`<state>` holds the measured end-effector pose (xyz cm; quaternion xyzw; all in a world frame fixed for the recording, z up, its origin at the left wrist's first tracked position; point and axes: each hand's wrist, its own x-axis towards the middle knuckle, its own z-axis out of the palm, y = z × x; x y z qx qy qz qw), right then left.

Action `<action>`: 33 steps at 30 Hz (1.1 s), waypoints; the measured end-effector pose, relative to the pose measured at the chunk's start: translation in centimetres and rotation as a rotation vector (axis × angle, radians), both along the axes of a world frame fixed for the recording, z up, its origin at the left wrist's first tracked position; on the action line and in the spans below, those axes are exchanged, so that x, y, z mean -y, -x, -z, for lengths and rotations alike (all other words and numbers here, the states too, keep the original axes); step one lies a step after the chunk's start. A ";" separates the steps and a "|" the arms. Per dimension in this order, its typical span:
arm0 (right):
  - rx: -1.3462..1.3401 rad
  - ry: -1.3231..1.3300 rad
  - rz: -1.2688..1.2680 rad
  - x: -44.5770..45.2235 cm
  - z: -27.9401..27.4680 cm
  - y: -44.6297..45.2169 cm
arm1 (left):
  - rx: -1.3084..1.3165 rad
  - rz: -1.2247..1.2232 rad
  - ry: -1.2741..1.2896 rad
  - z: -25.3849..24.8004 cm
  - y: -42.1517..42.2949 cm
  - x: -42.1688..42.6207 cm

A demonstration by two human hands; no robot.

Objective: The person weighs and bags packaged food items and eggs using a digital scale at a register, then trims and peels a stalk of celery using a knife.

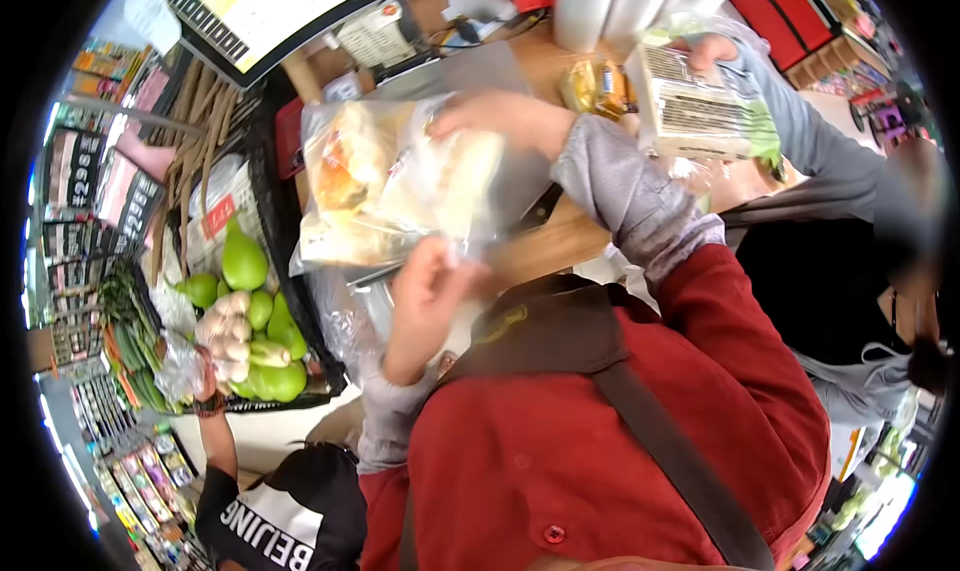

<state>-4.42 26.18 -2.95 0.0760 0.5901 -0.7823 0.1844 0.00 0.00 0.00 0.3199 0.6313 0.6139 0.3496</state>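
Note:
A clear plastic bag (345, 186) with pale and orange food items inside lies on the counter before me. My right hand (505, 121) reaches over its upper right part, fingers bent onto the plastic; the fingertips are blurred and partly lost against it. Below the bag's lower right edge is my left hand (428, 296), fingers curled with thumb and fingertips close together beside a bit of plastic, smeared by motion. To the right, another person's hand rests on a printed package (695, 106). Yellow-wrapped items (598, 88) sit between that package and my right wrist.
A black crate (300, 301) on the left holds green gourds (245, 256) and garlic-like bulbs (225, 326), where another person's hand reaches in. A monitor (270, 16) stands upper left. White plastic rolls (590, 11) stand at the back. People stand on both sides.

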 end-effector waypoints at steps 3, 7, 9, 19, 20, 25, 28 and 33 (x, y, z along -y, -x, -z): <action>-0.041 -0.066 0.070 0.4 1.8 2.8 | 0.128 0.023 -0.143 -0.1 1.5 -0.9; -0.366 -0.834 0.289 0.8 9.4 4.8 | -0.189 -0.265 -0.120 -2.3 1.8 -2.0; -0.463 -0.930 0.350 0.9 9.3 4.9 | -0.531 -0.342 0.082 -2.7 2.0 -3.6; -0.632 -0.885 0.680 3.2 4.1 -2.9 | -0.319 -0.348 0.116 -1.2 4.5 -5.6; -0.639 -0.922 0.668 4.5 3.1 -3.7 | -0.352 -0.321 -0.005 -1.2 4.7 -6.1; -0.610 -0.966 0.580 4.1 3.9 -1.0 | -0.269 -0.197 -0.079 -2.7 2.9 -8.9; -0.766 -1.373 0.582 6.1 2.0 -2.3 | -0.180 -0.303 -0.188 -2.4 5.1 -8.3; -0.861 -1.176 0.398 7.0 5.0 -1.9 | -0.213 -0.218 -0.130 -2.1 5.0 -9.2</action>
